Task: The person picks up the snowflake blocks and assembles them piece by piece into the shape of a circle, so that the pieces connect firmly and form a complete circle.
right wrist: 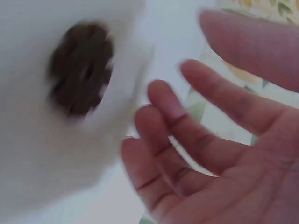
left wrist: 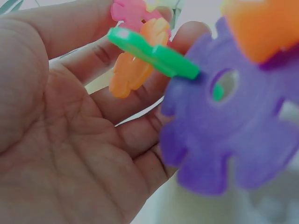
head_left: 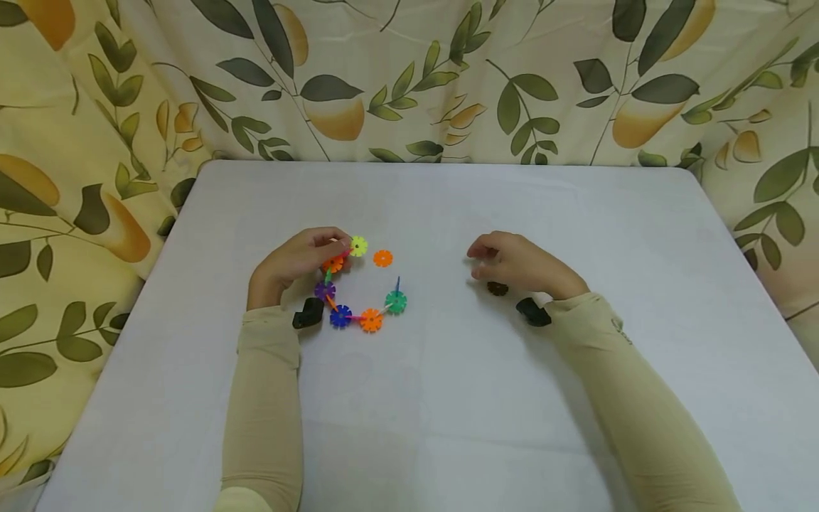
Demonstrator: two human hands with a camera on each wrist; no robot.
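Note:
My left hand (head_left: 297,259) pinches the upper end of a curved chain of colourful notched plastic discs by a pink disc (left wrist: 131,13). Past the fingertips sticks a yellow disc (head_left: 359,246). From the hand the chain runs through an orange disc (left wrist: 125,72), a green disc (left wrist: 152,53) and a purple disc (left wrist: 205,126). It curves by a blue disc (head_left: 341,316) and a second orange disc (head_left: 371,321) to a teal disc (head_left: 396,302). Over a dark brown disc (head_left: 498,289) hovers my right hand (head_left: 515,262), fingers loosely bent, holding nothing; the disc (right wrist: 81,70) lies apart from the fingers.
A loose-looking orange disc (head_left: 383,258) lies right of the yellow one; whether it joins the chain is unclear. Everything is on a white-covered table (head_left: 448,398). Leaf-patterned cloth (head_left: 409,78) hangs behind and along both sides. Black wrist cameras (head_left: 534,312) sit at both cuffs.

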